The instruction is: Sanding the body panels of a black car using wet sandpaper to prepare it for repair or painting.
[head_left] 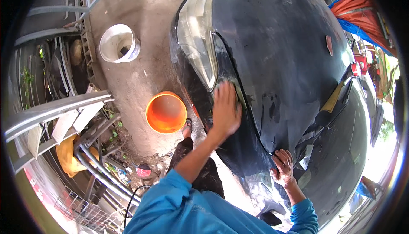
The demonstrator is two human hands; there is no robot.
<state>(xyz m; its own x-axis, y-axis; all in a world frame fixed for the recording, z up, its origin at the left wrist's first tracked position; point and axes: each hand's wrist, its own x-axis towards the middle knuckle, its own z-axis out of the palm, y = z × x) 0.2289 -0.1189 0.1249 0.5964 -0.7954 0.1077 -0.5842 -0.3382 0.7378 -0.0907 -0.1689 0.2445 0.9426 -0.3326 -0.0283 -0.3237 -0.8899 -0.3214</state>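
Note:
A dark car body fills the right half of the head view, its black hood (277, 42) dull and streaked with smudges. My left hand (226, 108) lies flat, fingers stretched out, on the black fender (236, 148) just behind the cloudy headlight (196, 29). Its outline is slightly blurred, and whatever may be under the palm is hidden. My right hand (283, 168) rests on the car by the rear corner of the hood, fingers apart and bent over the surface. A small reddish-brown piece (329, 45) sits on the far side of the hood.
An orange bucket (166, 112) stands on the ground near my foot, with a white bucket (119, 43) farther off. Metal frames and bars (59, 110) crowd the left side, with a yellow cloth (70, 155) among them. An orange and blue tarp (360, 12) hangs at far right.

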